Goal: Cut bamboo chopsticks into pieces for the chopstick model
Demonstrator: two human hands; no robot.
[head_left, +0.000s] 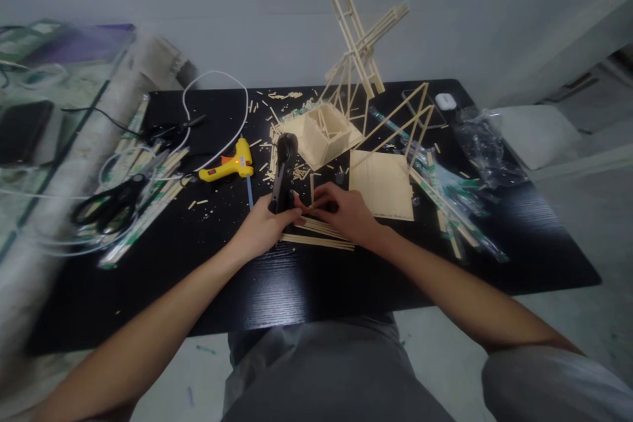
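My left hand [264, 224] is closed around a black hand tool [284, 168] that stands nearly upright; its exact kind is not clear. Close beside it, my right hand [349, 211] pinches a thin wooden stick [312, 186] at its fingertips, partly hidden by the fingers. Several loose wooden sticks [319, 241] lie on the table under and in front of both hands. A square thin wooden board [383, 188] lies just right of my right hand. Beyond the hands stands a small wooden box [329, 135] on a base.
A windmill-like stick frame [363, 53] rises at the back of the black table [237, 303]. Left are a yellow glue gun [230, 163] with a white cord, scissors [113, 201] and bundled sticks [148, 211]. Offcuts, plastic wrappers [455, 188] and a white case [445, 101] are also there.
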